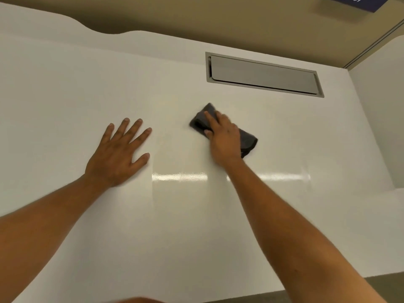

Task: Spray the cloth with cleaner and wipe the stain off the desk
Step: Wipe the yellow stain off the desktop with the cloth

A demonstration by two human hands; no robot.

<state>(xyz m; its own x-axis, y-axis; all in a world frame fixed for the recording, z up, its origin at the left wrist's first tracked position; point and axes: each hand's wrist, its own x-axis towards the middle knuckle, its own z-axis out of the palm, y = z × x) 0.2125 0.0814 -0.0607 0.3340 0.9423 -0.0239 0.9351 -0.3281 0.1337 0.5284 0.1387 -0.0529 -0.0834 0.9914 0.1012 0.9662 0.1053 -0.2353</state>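
A folded dark grey cloth lies flat on the white desk, right of centre. My right hand presses down on top of it, fingers pointing away from me, and covers its middle. Palm down on the bare desk to the left rests my left hand, fingers spread, holding nothing. A faint damp sheen shows on the desk between the two hands. I see no clear stain and no spray bottle.
A grey cable hatch is set into the desk behind the cloth. A beige partition wall runs along the far edge, and a white side panel closes the right side. The desk's near edge runs at bottom right.
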